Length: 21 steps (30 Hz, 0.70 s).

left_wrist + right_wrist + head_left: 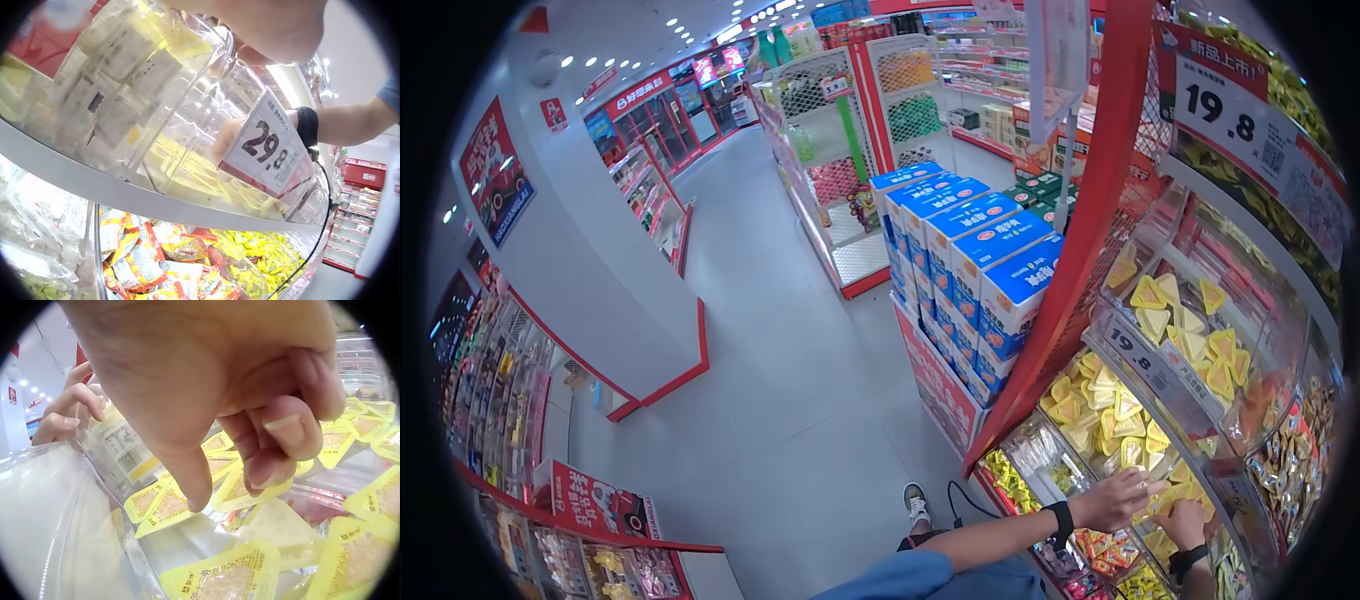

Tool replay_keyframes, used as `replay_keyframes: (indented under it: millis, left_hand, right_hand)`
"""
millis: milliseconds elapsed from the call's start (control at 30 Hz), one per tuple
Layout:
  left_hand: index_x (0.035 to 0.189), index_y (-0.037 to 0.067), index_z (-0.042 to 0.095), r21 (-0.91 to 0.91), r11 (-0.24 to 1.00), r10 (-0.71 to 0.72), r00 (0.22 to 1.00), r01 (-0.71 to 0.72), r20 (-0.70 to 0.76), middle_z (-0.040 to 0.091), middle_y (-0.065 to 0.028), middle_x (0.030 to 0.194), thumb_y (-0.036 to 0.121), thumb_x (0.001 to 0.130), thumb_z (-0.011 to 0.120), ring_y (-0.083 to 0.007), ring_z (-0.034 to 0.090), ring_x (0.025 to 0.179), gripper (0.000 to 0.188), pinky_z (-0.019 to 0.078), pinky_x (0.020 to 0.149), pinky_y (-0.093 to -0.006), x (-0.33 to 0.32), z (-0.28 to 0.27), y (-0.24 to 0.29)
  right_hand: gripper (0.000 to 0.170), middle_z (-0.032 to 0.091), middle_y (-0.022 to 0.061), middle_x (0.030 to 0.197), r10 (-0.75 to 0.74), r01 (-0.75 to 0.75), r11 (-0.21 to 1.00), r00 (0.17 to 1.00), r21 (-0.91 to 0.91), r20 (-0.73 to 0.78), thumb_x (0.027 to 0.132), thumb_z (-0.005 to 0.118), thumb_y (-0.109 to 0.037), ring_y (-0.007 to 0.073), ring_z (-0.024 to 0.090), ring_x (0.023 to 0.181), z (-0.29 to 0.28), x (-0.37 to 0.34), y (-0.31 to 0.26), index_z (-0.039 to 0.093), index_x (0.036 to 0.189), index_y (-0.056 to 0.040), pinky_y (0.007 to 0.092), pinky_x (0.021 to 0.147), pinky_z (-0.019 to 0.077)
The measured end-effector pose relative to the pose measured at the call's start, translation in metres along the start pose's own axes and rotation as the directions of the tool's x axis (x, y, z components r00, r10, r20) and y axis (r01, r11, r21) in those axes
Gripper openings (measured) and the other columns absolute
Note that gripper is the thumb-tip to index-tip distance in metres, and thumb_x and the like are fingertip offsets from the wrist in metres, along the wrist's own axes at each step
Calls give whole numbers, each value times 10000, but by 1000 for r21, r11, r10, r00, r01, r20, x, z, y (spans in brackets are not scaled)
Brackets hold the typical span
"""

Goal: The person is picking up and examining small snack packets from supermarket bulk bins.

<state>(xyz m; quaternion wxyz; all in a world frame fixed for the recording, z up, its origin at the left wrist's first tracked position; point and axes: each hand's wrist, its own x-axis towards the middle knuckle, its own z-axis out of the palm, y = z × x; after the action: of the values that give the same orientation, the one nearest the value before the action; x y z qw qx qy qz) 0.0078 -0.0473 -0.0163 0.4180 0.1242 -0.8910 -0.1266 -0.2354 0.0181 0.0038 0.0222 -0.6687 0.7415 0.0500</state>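
Note:
In the head view my left hand (1112, 500), a black band on its wrist, is over a bin of yellow triangular packs (1112, 405). My right hand (1185, 525) is close beside it. The right wrist view shows the right hand's thumb and bent fingers spread apart, fingertips right at the triangular packs (169, 506). There the left fingers (69, 409) bend by a clear pack (125, 453) with a barcode label; I cannot tell whether they grip it. From the left wrist, the right hand (228, 137) shows through the clear bin wall (187, 100).
A 29.8 price card (265, 150) hangs on the bin front. Below lie red-and-yellow snack packets (169, 256). A clear upper bin with a 19.8 card (1135, 350) overhangs the hands. Stacked blue-and-white boxes (1000, 235) and a red post (1090, 240) stand to the left.

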Motion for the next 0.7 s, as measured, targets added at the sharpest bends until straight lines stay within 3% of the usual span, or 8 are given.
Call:
replay_keyframes:
  millis: [167, 200, 333, 467, 567, 600, 633, 700]
  left_hand:
    - [911, -41, 624, -14, 1000, -14, 999, 14, -29, 418, -120, 1389, 132, 676, 582, -335, 444, 1195, 295, 344, 1040, -436, -4, 9, -1]
    - [907, -42, 624, -16, 1000, -9, 999, 8, -36, 418, -120, 1389, 128, 674, 580, -334, 446, 1193, 292, 345, 1040, -436, -5, 10, -1]
    - [869, -42, 614, -11, 1000, -2, 998, 1, -55, 423, -119, 1388, 105, 658, 569, -326, 460, 1168, 261, 353, 1033, -442, -2, 10, -3]
    - [860, -32, 607, -18, 999, 27, 998, -28, -60, 430, -113, 1388, 86, 647, 585, -314, 477, 1141, 245, 380, 1004, -423, -1, 2, -2]
    - [894, 3, 601, 0, 999, 45, 999, -45, -5, 473, -104, 1318, 126, 665, 596, -304, 494, 1110, 260, 407, 948, -427, 3, -10, -3]
    - [882, 12, 592, 23, 998, 64, 998, -64, 21, 483, -99, 1296, 131, 664, 595, -296, 492, 1095, 249, 408, 922, -421, 5, -13, -3]
    - [860, 21, 585, 45, 998, 53, 999, -53, 0, 485, -96, 1286, 125, 658, 596, -294, 489, 1080, 227, 408, 896, -416, 8, -13, -2]
    - [861, 30, 578, 50, 998, 40, 999, -41, 10, 478, -96, 1293, 101, 658, 589, -302, 486, 1073, 215, 407, 892, -430, 10, -15, 1]
  right_hand:
    - [498, 632, 182, 644, -71, 68, 995, 997, 78, 35, 574, 807, -477, 352, 632, 629, 6, 9, 3, 648, 641, -10, 447, 612, 504]
    - [489, 636, 175, 664, -45, 35, 993, 994, 110, 96, 570, 817, -459, 347, 634, 651, 3, 9, 3, 650, 681, -13, 443, 620, 506]
    - [458, 622, 154, 636, -88, 75, 984, 993, 162, 74, 546, 851, -386, 324, 628, 630, 31, 13, 27, 640, 696, -9, 426, 617, 502]
    - [458, 645, 183, 734, -78, 69, 991, 994, 117, 74, 579, 827, -387, 345, 637, 709, 11, 4, 5, 656, 778, -12, 433, 644, 510]
    - [379, 654, 178, 779, -14, -2, 995, 987, 98, 162, 686, 750, -381, 346, 643, 751, -10, 4, -9, 665, 801, -30, 454, 687, 510]
    - [362, 655, 184, 839, -51, 41, 997, 989, 67, 141, 718, 728, -364, 343, 644, 809, -8, 5, -7, 651, 831, -29, 450, 704, 510]
    - [392, 633, 196, 780, -91, 82, 987, 994, 141, 61, 705, 727, -365, 374, 622, 759, -2, 5, -2, 601, 814, -10, 468, 676, 488]
    - [392, 637, 197, 824, -40, 36, 986, 999, 160, 18, 727, 722, -367, 374, 625, 818, 4, 6, -3, 602, 836, -11, 467, 739, 489]
